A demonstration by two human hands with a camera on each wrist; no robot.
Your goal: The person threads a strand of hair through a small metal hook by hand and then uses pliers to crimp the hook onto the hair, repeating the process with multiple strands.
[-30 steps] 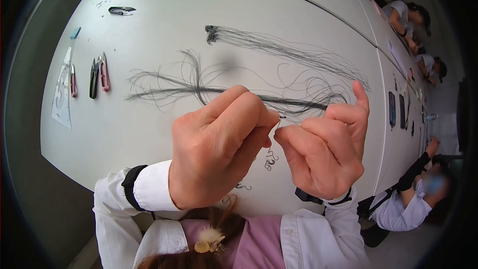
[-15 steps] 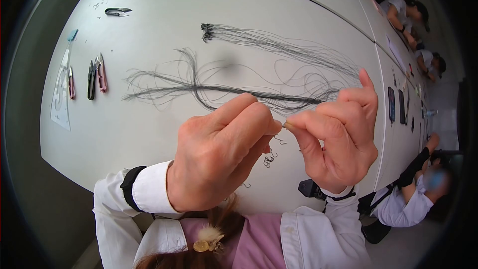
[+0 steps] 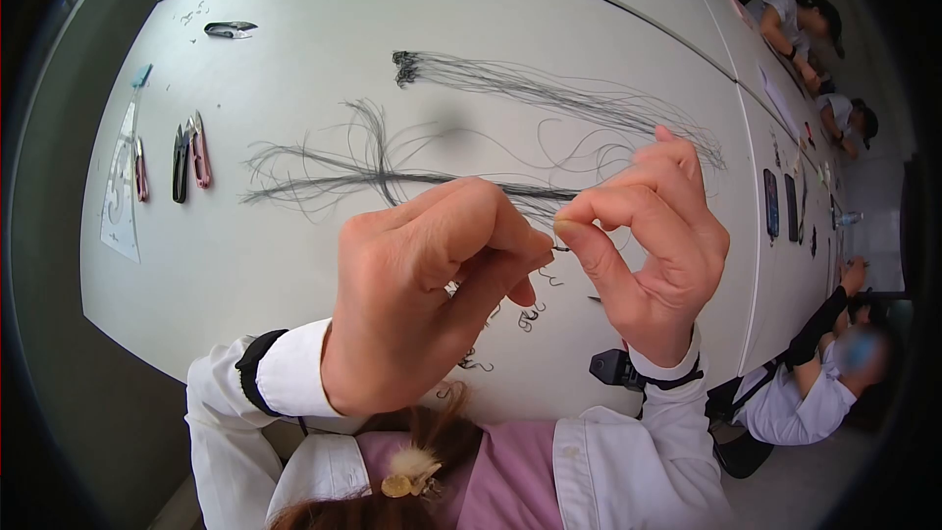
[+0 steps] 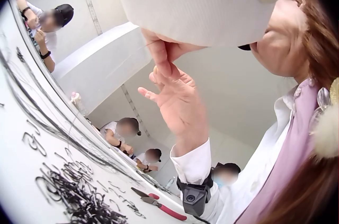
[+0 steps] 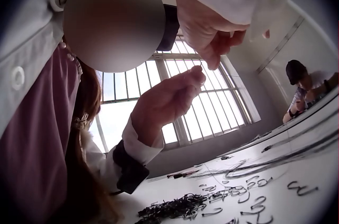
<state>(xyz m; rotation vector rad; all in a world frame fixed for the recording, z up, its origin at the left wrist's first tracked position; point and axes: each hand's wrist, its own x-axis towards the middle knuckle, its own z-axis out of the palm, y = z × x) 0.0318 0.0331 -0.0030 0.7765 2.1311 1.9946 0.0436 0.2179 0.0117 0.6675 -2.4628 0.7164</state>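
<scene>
My left hand (image 3: 422, 294) pinches a small dark fish hook (image 3: 561, 248) between thumb and forefinger, its end showing past the fingertips. Thumb and forefinger of my right hand (image 3: 657, 245) meet just above that hook, in a pinch on thin fishing line that the fingers mostly hide. Both hands are raised over the table, fingertips close together, as the left wrist view also shows. Under them lie loose hooks (image 3: 531, 316) and, in the left wrist view, a heap of black hooks (image 4: 85, 203). Behind the hands stretches a dark bundle of line (image 3: 461, 180).
Farther back lies a second bundle of lines (image 3: 549, 93) with hooks clustered at its left end. Thread snips (image 3: 231, 30), more snips (image 3: 201, 149) and a clear ruler (image 3: 120, 186) lie at left. Red-handled pliers (image 4: 159, 205) are by the heap. Other people sit at right.
My right hand moved up and right to meet the left fingertips, then slightly back left and up with its fingers more raised. The left hand stayed nearly in place, still holding the hook.
</scene>
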